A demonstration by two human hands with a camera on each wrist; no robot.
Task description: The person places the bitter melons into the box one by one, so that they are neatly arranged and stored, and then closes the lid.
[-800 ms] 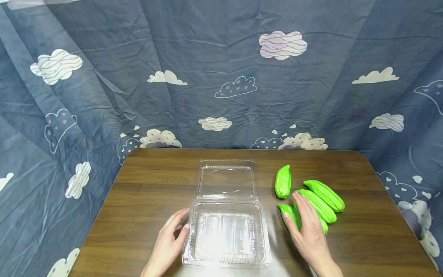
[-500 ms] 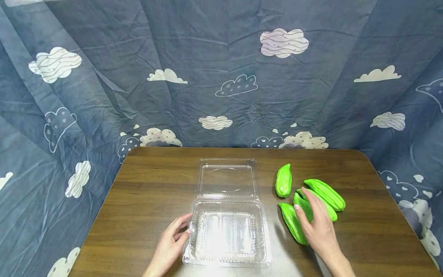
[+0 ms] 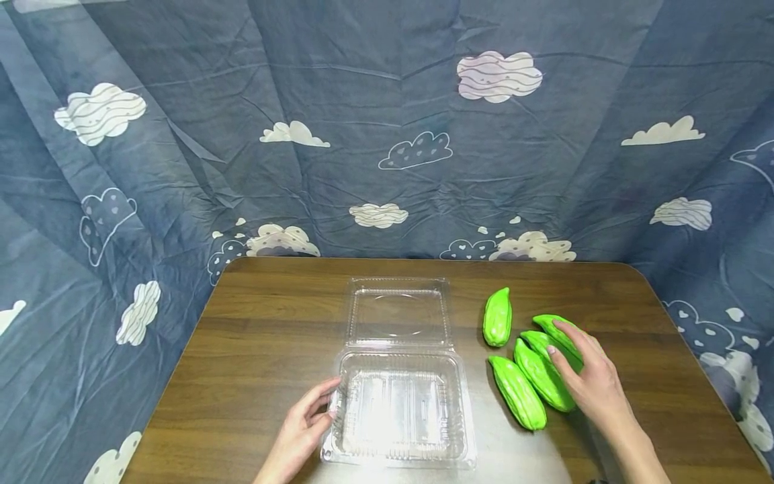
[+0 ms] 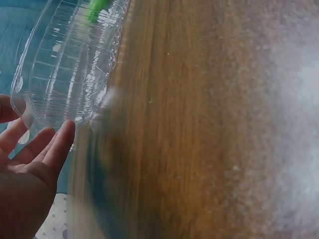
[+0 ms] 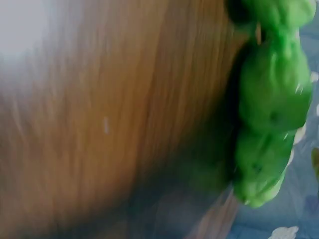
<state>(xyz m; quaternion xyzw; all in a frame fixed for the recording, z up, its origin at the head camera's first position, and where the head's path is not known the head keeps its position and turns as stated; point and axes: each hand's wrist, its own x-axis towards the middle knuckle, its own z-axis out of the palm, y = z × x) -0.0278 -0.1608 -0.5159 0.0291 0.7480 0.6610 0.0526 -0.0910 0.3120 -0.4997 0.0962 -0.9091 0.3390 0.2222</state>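
“5 green vegetables point(image 3: 542, 376) in the head view, right of the clear container point(image 3: 467, 410)?”

“Yes. 4 lie slanting, close together; 1 lies slightly apart, farther back on the wood-grain surface point(image 3: 260, 323).”

“How is the right hand point(image 3: 595, 383)?”

“Over the rightmost 2 of the cluster, its grip unclosed, fingers extended and thumb apart. Whether it touches them, I can't tell.”

“The left hand point(image 3: 299, 427)?”

“At the container's left edge, grip relaxed, fingertips against the plastic. The lid point(image 3: 397, 312) lies folded back behind the base. Beyond hangs a blue cloth point(image 3: 357, 101) printed with clouds.”

“Left wrist view?”

“Nearly straight fingers beside the container's corner, upper left; a bit of green shows near its top. Bare wood fills the rest.”

“And the right wrist?”

“Blurred: green vegetables along the right side and a dark shadow across the surface. The right grip can't be judged there.”
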